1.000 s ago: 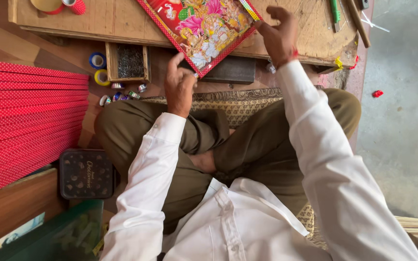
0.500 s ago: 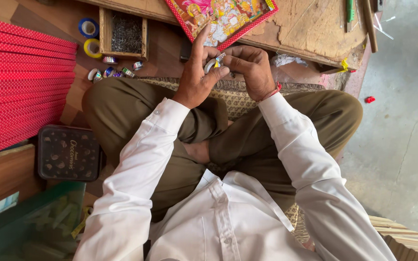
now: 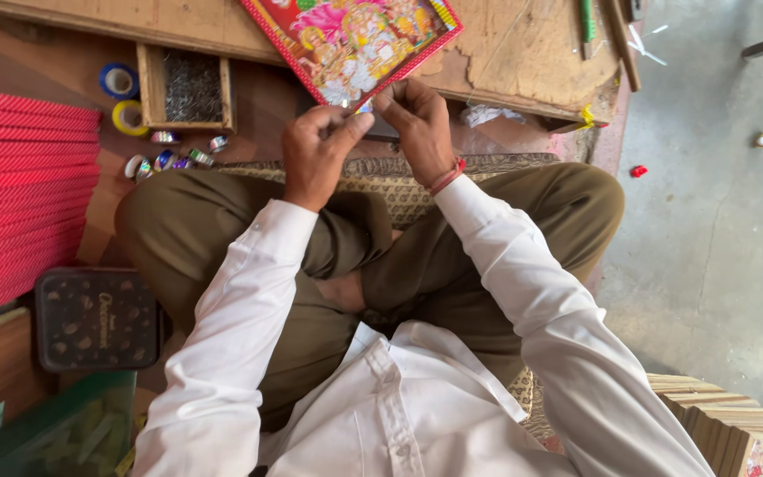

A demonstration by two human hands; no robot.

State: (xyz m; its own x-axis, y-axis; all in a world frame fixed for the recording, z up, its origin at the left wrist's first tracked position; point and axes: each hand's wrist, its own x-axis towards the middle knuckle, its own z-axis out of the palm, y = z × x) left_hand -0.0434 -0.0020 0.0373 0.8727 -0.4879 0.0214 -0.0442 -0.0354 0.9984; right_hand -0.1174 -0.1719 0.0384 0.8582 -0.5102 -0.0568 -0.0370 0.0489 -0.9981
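Head view: 2 hands together over lap, below bench edge. Left hand (image 3: 315, 155) & right hand (image 3: 417, 124) both pinch 1 small shiny strip (image 3: 359, 108), too small to tell its axis. 1 red-framed picture (image 3: 355, 40) lies just above, corner pointing at hands. 1 nail box (image 3: 185, 88) at left, 2 tape rolls (image 3: 118, 81) beside it. Red stack (image 3: 19, 194) far left.

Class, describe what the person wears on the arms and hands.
Both arms wear long white shirt sleeves with buttoned cuffs. The right hand has a red thread band at the wrist. The left hand is bare, with no glove or band visible.
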